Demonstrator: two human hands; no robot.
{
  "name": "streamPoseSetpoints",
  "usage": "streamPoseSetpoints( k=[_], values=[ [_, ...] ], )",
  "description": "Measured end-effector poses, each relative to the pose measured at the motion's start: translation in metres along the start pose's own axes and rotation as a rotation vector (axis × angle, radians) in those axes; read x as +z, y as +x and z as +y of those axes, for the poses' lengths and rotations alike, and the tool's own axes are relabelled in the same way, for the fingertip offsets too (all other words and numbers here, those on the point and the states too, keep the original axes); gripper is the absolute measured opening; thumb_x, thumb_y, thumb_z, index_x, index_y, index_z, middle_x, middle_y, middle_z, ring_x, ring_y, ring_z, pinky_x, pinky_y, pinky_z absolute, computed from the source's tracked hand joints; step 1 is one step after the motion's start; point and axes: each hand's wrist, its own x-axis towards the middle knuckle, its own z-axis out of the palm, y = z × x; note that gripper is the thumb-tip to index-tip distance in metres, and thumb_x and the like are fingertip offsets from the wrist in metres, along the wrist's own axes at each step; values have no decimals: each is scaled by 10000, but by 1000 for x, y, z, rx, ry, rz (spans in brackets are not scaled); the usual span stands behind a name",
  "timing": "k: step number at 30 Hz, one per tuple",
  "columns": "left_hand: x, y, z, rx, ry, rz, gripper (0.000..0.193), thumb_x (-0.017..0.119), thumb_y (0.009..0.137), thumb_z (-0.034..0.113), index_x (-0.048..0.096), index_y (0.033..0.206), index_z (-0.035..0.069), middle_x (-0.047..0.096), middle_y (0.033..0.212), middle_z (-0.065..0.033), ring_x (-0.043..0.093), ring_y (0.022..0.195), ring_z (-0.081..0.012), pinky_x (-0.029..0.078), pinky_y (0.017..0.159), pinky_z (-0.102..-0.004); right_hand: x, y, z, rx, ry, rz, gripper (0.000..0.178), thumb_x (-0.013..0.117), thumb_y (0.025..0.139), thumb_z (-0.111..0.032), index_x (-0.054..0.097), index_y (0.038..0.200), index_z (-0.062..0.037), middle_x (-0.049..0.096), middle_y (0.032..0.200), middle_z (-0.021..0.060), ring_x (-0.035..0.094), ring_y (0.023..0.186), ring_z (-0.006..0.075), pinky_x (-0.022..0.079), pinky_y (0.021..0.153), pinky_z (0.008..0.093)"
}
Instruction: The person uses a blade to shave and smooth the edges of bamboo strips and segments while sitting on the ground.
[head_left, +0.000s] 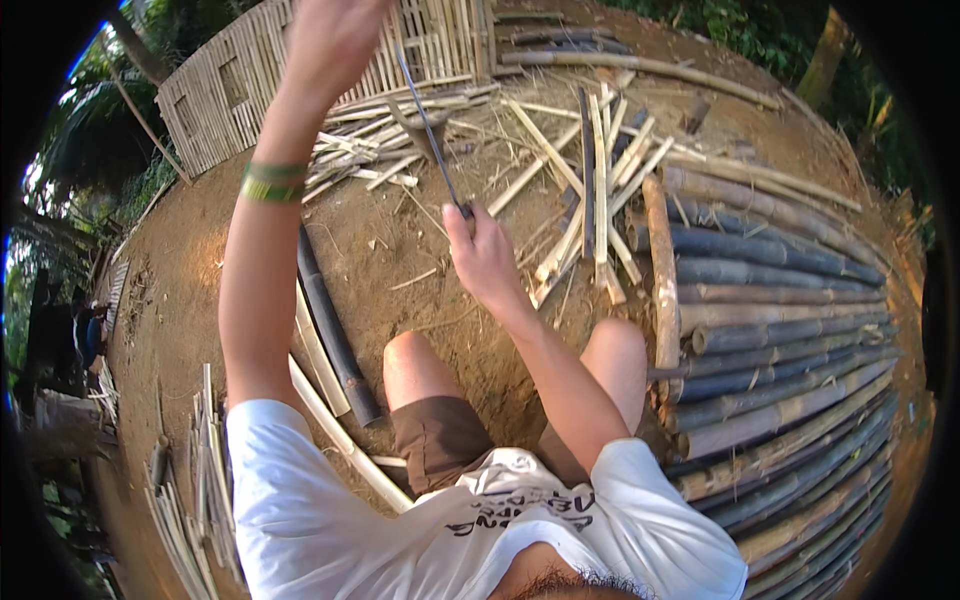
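A white T-shirt (440, 540), brown shorts (437, 442) and a green wristband (273, 182) are worn.

- Right grip (487, 258): closed round the dark handle (466, 211) of a long, thin blade (429, 127), which points upward and slightly left.
- Left grip (335, 40): raised, partly cut off by the upper edge; finger position not discernible. Green band (272, 182) on the wrist.
- Split bamboo strips (601, 170): heaped crosswise on bare earth (180, 290).
- Bamboo poles (770, 273): laid side by side, right.
- Slatted panel (205, 130): standing, upper left.
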Motion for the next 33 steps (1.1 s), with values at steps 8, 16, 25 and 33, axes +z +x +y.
streamPoseSetpoints(
  k=[8, 16, 25, 33],
  values=[
    [67, -246, 104, -1169, -770, 67, 780, 253, 1060, 636, 481, 1464, 9, 626, 1338, -162, 595, 1235, -323, 464, 1028, -450, 52, 54, -12, 223, 617, -140, 600, 563, 967, -494, 484, 1138, 76, 637, 753, 108, 611, 621, 218, 475, 503, 401],
    [40, -234, 93, -1055, -326, -97, 573, 501, 1056, 496, 725, 1147, -23, 685, 787, -79, 585, 650, -119, 465, 573, -298, -58, 4, -13, -17, 213, -355, 589, 564, 996, -516, 663, 1259, 2, 668, 1213, 236, 628, 1191, 315, 500, 976, 453],
    [22, -234, 43, -796, -302, -529, 393, 753, 894, 371, 696, 910, -18, 620, 680, -20, 494, 599, -104, 409, 543, -288, -298, -140, 329, 695, -1055, 358, 1091, 839, 696, -607, 365, 1469, -1, 534, 1422, 251, 526, 1291, 417, 425, 1085, 495],
    [12, -199, 49, -687, -61, -619, 324, 805, 732, 263, 710, 924, 20, 588, 663, -121, 520, 601, -182, 470, 624, -360, -312, -120, 333, 880, -754, 265, 696, 840, 665, -337, 629, 1246, -18, 705, 1150, 233, 673, 1096, 405, 526, 951, 440]
  ],
)
